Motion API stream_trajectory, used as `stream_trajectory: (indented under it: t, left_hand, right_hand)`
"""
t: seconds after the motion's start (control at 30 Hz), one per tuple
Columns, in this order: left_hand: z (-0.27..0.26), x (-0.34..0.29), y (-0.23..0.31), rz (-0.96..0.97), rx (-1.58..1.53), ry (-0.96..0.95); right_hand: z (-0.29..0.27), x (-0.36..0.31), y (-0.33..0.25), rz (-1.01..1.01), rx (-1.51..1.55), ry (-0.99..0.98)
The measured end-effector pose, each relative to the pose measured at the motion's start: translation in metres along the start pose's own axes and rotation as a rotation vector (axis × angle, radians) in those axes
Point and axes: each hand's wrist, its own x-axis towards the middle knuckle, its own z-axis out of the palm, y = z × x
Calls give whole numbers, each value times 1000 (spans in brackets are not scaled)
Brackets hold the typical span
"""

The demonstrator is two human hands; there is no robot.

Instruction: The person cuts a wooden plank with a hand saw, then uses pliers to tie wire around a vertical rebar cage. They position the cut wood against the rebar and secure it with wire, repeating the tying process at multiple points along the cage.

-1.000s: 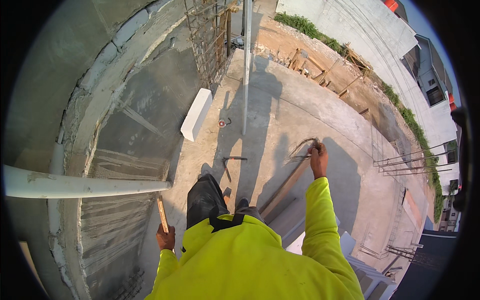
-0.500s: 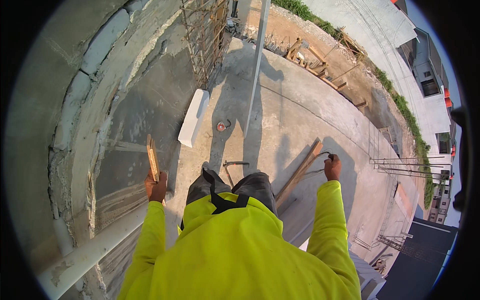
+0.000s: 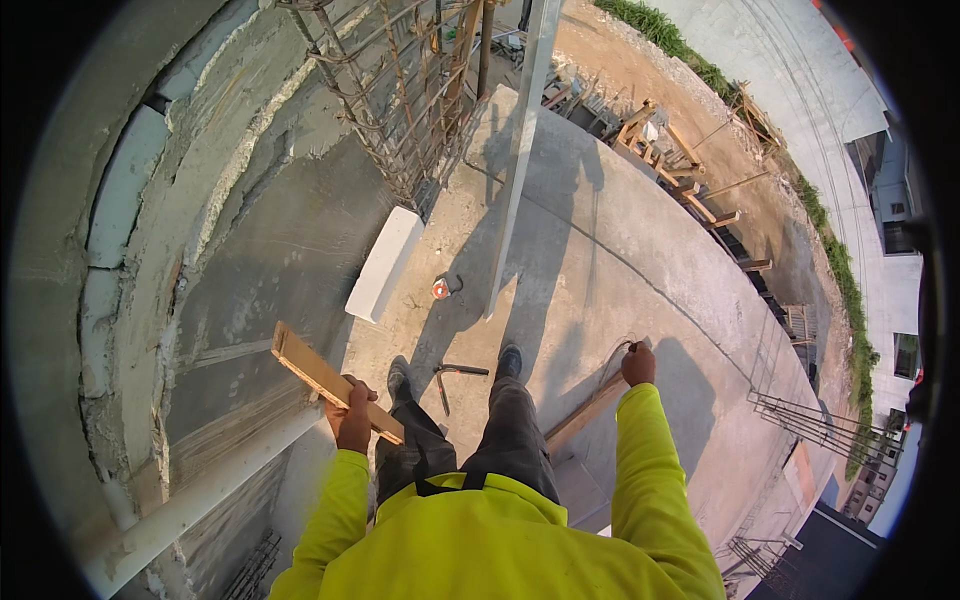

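Note:
My left hand [image 3: 352, 420] is closed around a short, flat wooden board [image 3: 312, 372], held at a slant in front of the grey wall. My right hand [image 3: 638, 364] is closed out to the right, with thin bent wire [image 3: 613, 355] sticking out from its fingers. Below the wire a longer wooden plank [image 3: 585, 412] leans beside my right leg; its lower end is hidden by my body. Between my feet and just ahead lies a dark L-shaped tool [image 3: 462, 370]. Farther off sits a small red and white round thing [image 3: 440, 289].
A white block [image 3: 386, 265] lies along the wall [image 3: 290, 240]. Beyond it stands a rebar cage [image 3: 390, 110]. An upright metal bar [image 3: 520, 170] rises ahead of me. A pale pipe [image 3: 220, 490] crosses at lower left. Timber scraps [image 3: 690, 180] lie past the slab edge.
My left hand has moved right, toward my leg, and the board has swung from near upright to a slant. The right hand has shifted slightly left. My view has tilted, showing my feet.

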Motion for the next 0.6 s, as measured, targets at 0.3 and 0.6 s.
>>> stream_trajectory:
  t: [0.3,0.6]
  left_hand:
    - [10,-7,-12,4,42,83]
    - [-55,53,-39,190,109,310]
  right_hand:
    - [0,64,-101,-181,137,-140]
    - [-103,147,-407,-823,712,361]
